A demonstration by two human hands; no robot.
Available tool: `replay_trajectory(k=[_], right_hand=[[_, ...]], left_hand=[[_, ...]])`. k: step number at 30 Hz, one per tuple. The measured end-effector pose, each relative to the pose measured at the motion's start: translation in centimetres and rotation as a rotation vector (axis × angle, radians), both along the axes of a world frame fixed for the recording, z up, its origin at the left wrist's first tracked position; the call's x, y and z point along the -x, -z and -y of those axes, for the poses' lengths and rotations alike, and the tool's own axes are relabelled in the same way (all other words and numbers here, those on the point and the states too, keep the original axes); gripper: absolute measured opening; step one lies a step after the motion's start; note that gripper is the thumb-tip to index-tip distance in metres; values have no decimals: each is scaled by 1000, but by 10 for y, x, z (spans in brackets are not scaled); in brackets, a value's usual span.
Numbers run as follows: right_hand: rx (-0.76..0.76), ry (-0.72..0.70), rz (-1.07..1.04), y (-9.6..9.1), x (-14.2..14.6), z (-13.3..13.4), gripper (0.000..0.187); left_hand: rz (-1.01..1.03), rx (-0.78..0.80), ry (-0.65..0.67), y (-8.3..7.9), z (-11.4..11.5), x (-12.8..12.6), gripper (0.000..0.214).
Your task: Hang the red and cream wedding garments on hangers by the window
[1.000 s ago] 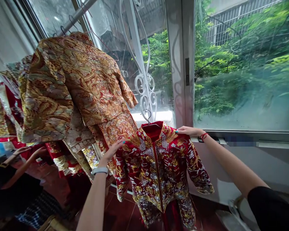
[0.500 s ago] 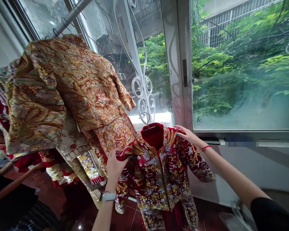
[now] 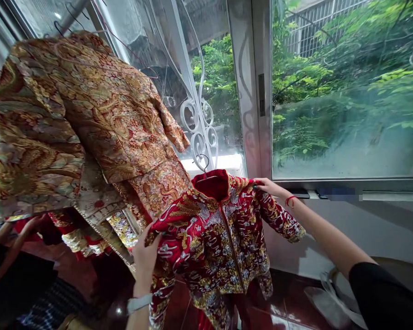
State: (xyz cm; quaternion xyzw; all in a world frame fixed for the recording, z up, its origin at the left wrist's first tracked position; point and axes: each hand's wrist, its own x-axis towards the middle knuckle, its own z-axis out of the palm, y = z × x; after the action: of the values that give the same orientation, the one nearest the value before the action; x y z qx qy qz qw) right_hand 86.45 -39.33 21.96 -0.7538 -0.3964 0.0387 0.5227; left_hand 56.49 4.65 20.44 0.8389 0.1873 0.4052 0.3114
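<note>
A red jacket (image 3: 223, 229) with gold and silver embroidery hangs on a thin wire hanger (image 3: 204, 166) in front of me. Its collar stands up, and a front seam runs down the middle. My left hand (image 3: 145, 250) grips the jacket's shoulder on the left side, thumb on the front. At the other shoulder, my right hand (image 3: 265, 185) pinches the cloth near the sleeve top. Matching embroidered cloth shows below the hem. What the hanger's hook rests on cannot be made out.
Gold patterned garments (image 3: 124, 110) hang from a metal rail (image 3: 72, 16) at the left. A white scrollwork frame (image 3: 197, 105) stands behind the jacket, before the windows. Another person's arm (image 3: 10, 250) reaches in at lower left. A clear plastic bag (image 3: 325, 298) lies at lower right.
My left hand has moved left and down, drawing the jacket's shoulder outward, so the jacket is spread wider. The right hand stays at its shoulder. The view has shifted slightly.
</note>
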Motion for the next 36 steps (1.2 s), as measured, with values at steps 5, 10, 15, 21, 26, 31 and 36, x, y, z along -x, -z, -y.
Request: replay_trajectory(k=[5, 10, 15, 21, 26, 31, 36], right_hand=[[134, -127, 18, 6, 5, -2, 74], [137, 88, 228, 4, 9, -28, 60], [144, 97, 305, 17, 19, -35, 41], [192, 130, 343, 17, 32, -19, 43], [237, 237, 478, 4, 58, -34, 77], [194, 490, 566, -4, 82, -97, 98], [102, 693, 624, 1, 83, -107, 75]], left_hand=[[-101, -104, 46, 43, 17, 25, 94], [-271, -162, 1, 45, 4, 40, 59], [-160, -156, -102, 42, -10, 60, 39], [-249, -256, -307, 74, 13, 85, 38], [-43, -523, -223, 33, 53, 48, 96], [-146, -654, -114, -28, 85, -50, 105], [-83, -586, -269, -8, 88, -90, 74]])
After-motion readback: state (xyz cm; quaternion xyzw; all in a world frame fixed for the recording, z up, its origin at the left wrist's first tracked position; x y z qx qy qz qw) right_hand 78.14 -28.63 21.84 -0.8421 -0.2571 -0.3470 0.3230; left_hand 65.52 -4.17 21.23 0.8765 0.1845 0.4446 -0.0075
